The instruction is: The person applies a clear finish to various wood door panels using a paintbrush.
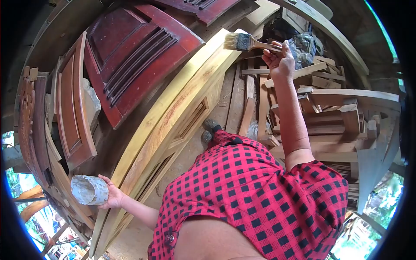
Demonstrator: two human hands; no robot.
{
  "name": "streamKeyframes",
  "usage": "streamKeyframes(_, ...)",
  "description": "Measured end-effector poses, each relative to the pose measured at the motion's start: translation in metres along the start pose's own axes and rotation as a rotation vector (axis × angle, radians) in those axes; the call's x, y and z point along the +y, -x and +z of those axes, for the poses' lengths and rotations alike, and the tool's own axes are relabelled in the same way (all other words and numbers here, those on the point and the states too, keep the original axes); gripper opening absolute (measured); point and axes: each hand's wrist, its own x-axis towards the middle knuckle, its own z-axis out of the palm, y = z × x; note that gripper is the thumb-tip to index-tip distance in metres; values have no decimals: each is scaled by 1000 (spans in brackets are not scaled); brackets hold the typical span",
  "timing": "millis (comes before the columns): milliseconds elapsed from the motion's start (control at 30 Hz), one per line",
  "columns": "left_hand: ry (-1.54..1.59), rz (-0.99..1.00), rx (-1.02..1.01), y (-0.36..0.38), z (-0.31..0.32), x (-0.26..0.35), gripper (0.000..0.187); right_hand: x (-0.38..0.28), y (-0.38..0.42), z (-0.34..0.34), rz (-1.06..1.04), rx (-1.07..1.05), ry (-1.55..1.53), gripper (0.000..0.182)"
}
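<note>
In my right hand [281,60] is a paintbrush [248,42], gripped by its wooden handle. Its pale bristles point left, over the far end of a light yellowish wooden door [173,115] standing on its edge in front of me. My left hand [113,195] holds a whitish, stained plastic container [89,190] by its side, left of the door's near end. The container is tilted so its mouth faces partly toward me; what is inside cannot be made out. Along the door's upper edge the wood looks yellow, with some reddish-brown grain.
Dark red panelled doors [130,56] lie beyond the yellowish door. A brown panel [71,104] leans at the left. Stacked wood offcuts [329,112] fill the right side, near a dark plastic bag [303,50]. My shoes [210,130] are close to the door's base.
</note>
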Motion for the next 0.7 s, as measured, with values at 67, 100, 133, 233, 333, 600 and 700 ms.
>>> streamKeyframes(67,13,-7,-17,-3,-4,0,76,2,4,5,0,-22,13,40)
streamKeyframes(100,24,-14,-39,-3,-5,-1,77,4,6,7,-2,-49,26,40)
streamKeyframes(133,32,-7,-34,-3,-5,-2,77,6,8,9,-4,-77,36,40)
streamKeyframes(233,-71,27,42,-1,2,-2,78,6,13,17,10,-88,50,41)
streamKeyframes(333,92,-38,-14,-8,-8,0,79,10,20,26,10,-128,54,40)
streamKeyframes(600,148,-45,27,-7,-11,2,79,17,39,49,53,-250,91,30)
streamKeyframes(700,151,10,36,-7,-11,5,74,13,47,66,18,-264,138,23)
